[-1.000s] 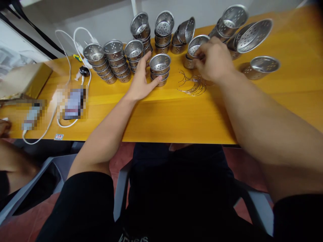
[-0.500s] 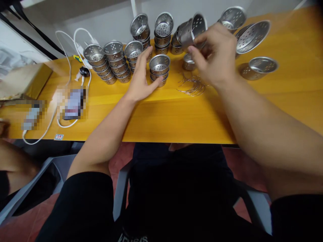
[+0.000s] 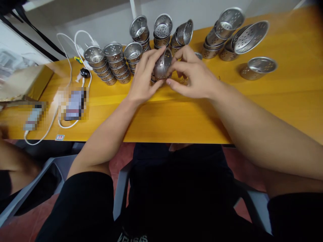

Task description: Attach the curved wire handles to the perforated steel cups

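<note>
A perforated metal cup is tilted to the right on top of a short stack, most of which is hidden. My left hand curls round the left side of this cup and stack, fingers behind and thumb in front. At the cup's right rim, the bent fingers and thumb of my right hand pinch its edge. Several thin wires show only faintly beneath my right hand. Partly covered behind that hand is a small metal piece.
Stacks of perforated cups stand at the left and along the wall. More leaning stacks and a single cup are on the right. Phones with white cables and a cardboard box lie left. A neighbouring person's arm shows at the far left.
My right hand has brought a cup leftward from the back stacks and down onto the short stack. My left hand has closed in round it. The wires are now mostly covered.
</note>
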{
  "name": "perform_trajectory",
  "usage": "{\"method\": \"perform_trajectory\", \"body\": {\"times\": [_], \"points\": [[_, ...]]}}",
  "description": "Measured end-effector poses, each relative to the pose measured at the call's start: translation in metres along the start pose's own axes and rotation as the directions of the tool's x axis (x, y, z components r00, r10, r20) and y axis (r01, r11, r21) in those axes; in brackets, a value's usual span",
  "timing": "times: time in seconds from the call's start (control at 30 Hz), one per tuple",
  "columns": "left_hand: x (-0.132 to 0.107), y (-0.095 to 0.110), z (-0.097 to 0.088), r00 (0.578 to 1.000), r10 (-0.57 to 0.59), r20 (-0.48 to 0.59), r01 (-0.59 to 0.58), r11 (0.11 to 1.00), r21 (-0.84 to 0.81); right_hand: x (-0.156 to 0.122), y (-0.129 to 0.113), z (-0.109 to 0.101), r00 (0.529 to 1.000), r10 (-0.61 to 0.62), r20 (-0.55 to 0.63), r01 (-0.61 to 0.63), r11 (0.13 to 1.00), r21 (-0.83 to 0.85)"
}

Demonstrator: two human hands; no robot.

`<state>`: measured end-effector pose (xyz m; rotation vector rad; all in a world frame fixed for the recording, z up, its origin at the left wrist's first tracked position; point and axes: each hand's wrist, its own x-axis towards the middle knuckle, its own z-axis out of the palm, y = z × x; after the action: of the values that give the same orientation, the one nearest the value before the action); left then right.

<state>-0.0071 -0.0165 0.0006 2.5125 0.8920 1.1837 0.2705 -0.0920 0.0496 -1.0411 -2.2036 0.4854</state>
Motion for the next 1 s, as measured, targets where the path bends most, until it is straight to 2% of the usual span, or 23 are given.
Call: {"method": "perform_trajectory", "body": {"times": [0.2,0.27,0.47,0.63,0.8,0.9,1.0], "points": [[-0.002,0.005,-0.002,0.996,0.087,-0.023,-0.084,0.993,0.081,0.001,0.003,-0.005,0.993,-0.034,-0.111,0.039,0.998,0.042],[-0.002,0.006,-0.002,0.997,0.072,-0.016,-0.070,0.993,0.099,0.003,0.000,-0.003,0.994,-0.036,-0.108,0.043,0.998,0.055],[-0.001,0.012,-0.004,0.999,0.037,-0.021,-0.036,0.997,0.069,0.003,-0.007,-0.006,0.994,0.092,-0.063,-0.093,0.995,-0.019],[0.001,0.019,-0.008,0.999,0.022,-0.032,-0.021,0.999,0.049,0.002,-0.004,-0.006,0.991,0.037,-0.129,-0.037,0.999,0.002],[0.004,0.023,-0.011,0.999,-0.013,-0.039,0.015,0.999,0.052,0.002,-0.004,0.002,0.969,-0.039,-0.245,0.049,0.998,0.035],[0.003,0.026,-0.012,0.999,-0.032,-0.043,0.035,0.998,0.055,0.002,-0.007,0.003,0.974,-0.024,-0.224,0.045,0.995,0.087],[0.002,0.029,-0.013,0.998,-0.027,-0.048,0.030,0.998,0.051,0.001,-0.012,0.001,0.979,0.009,-0.202,-0.001,0.999,0.037]]}}
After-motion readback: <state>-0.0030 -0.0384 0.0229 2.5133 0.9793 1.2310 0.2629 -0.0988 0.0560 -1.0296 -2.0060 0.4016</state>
